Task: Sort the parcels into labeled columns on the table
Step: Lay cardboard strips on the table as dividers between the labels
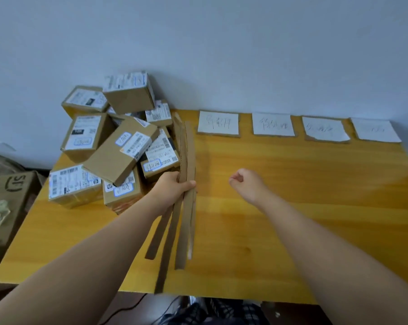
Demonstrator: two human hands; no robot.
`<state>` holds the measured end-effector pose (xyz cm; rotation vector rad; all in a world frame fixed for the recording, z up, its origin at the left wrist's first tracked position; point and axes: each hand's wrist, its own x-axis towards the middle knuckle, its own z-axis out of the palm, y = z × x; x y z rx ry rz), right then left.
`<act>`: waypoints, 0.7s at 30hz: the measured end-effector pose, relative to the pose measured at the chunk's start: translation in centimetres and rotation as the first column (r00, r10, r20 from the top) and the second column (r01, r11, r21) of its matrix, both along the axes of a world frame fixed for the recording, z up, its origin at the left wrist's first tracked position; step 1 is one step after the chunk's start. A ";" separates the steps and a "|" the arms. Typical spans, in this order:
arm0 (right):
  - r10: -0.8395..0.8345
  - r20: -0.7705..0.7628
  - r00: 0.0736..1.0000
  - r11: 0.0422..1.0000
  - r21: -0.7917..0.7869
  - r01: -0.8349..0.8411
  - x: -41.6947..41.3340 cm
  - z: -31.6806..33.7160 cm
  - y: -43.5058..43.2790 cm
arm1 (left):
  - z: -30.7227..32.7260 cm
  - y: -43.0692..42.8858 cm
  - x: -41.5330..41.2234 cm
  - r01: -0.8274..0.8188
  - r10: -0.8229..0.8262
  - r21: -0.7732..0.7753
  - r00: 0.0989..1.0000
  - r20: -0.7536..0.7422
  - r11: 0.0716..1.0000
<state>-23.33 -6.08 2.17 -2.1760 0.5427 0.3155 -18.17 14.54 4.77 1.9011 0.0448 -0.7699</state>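
Cardboard strips (pixel 186 160) in left hand (pixel 172 186); parcels (pixel 118 156) heaped just beyond — leftward

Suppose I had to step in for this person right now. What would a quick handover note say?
Left hand: grips a bundle of long cardboard strips, held over the table.
Right hand: curled in a fist, holding nothing, above the table's middle.
Parcels: all heaped at the far left corner against the wall.
Paper labels: four in a row along the far edge.
Done: labels are laid out; no parcel lies below any of them.
Left: the strips probably go down as column dividers; then every parcel needs sorting under its label.
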 end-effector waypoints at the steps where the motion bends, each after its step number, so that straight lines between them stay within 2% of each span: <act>1: -0.009 0.011 1.000 1.000 0.009 0.009 0.2 0.7 0.0 | 0.9 0.2 0.3 -0.009 0.008 -0.042 1.000 -0.015 0.999; 4: -0.030 0.050 0.998 0.999 0.031 0.028 0.8 2.6 0.1 | 3.1 0.6 1.3 -0.035 0.025 -0.176 0.998 -0.060 0.984; 7: -0.058 0.093 0.994 0.996 0.067 0.052 1.2 4.3 0.5 | 4.5 0.9 2.0 0.012 -0.026 -0.237 0.998 -0.056 0.971; 13: -0.130 0.123 0.984 0.946 0.312 0.086 1.4 6.7 2.1 | 5.6 0.4 2.7 0.089 -0.117 -0.351 0.991 -0.058 0.932; 17: -0.216 0.126 0.968 0.848 0.515 0.122 1.5 7.6 3.2 | 5.6 -0.5 2.4 0.135 -0.148 -0.324 0.989 -0.017 0.936; 21: -0.284 0.151 0.947 0.769 0.626 0.131 1.6 7.5 3.6 | 5.3 -1.0 2.1 0.168 -0.165 -0.223 0.986 0.035 0.960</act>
